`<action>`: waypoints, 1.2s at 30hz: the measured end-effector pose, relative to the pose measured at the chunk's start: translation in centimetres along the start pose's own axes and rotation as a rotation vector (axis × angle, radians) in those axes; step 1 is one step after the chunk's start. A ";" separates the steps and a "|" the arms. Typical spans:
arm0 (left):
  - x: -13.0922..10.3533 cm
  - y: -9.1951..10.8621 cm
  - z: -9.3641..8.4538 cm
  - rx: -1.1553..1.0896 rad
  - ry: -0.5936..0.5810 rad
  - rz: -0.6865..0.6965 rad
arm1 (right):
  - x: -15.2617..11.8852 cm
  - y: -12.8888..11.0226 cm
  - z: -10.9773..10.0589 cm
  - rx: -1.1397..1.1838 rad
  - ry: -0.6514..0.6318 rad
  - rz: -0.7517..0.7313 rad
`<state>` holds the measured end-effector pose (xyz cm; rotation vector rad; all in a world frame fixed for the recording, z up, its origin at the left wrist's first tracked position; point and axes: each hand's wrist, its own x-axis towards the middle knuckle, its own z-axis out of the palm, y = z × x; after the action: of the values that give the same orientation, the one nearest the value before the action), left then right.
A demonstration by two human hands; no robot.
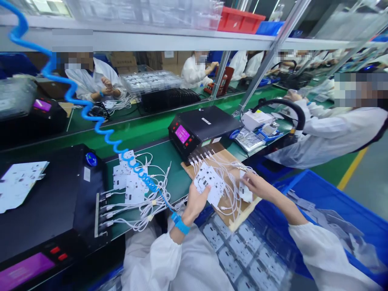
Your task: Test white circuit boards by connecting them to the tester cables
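Observation:
White circuit boards [209, 182], apparently stacked, are held in my left hand [196, 202], the thumb pressed on top. A blue wrist strap [180, 223] on that wrist joins a coiled blue cord [104, 135]. My right hand [257, 185] reaches in from the right, its fingers closed on the upper edge of another white board [245, 190]. Whether a cable plug is also between those fingers I cannot make out. White cables [233, 190] lie between the hands over a cardboard sheet [223, 157], running from a black tester [206, 125] with a lit pink screen.
Another black tester [51, 194] at left has boards on top and cables leading to more white boards [133, 190]. Below my hands is a clear tray [239, 254] of boards. A blue bin [342, 202] stands at right, near a co-worker [333, 129]. A shelf [145, 39] crosses above.

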<state>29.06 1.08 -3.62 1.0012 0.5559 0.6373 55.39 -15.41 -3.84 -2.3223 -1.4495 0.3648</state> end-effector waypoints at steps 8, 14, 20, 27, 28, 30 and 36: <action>-0.3 -0.8 0.4 0.014 -0.047 0.017 | 0.4 -9.5 2.2 0.423 -0.146 0.003; -0.9 -0.4 0.0 0.004 -0.078 -0.019 | 0.2 -10.9 4.4 0.438 -0.113 -0.044; -0.8 -1.0 0.1 -0.009 -0.141 -0.035 | 0.1 -10.6 4.7 0.501 -0.176 -0.013; -0.8 -1.8 -0.1 0.038 -0.154 -0.006 | 0.2 -10.0 5.0 0.318 -0.129 -0.017; -0.9 -1.8 0.0 0.049 -0.153 -0.002 | 0.2 -9.9 5.0 0.311 -0.135 -0.019; -1.0 -1.7 0.1 0.067 -0.147 0.012 | 0.2 -9.9 4.9 0.329 -0.143 -0.026; -0.9 -1.2 0.1 0.073 -0.137 0.052 | -1.0 -9.3 4.4 0.450 -0.015 -0.144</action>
<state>28.77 -0.09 -4.54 1.1221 0.4365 0.5926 45.69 -11.80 -3.58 -1.8521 -1.3645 0.5982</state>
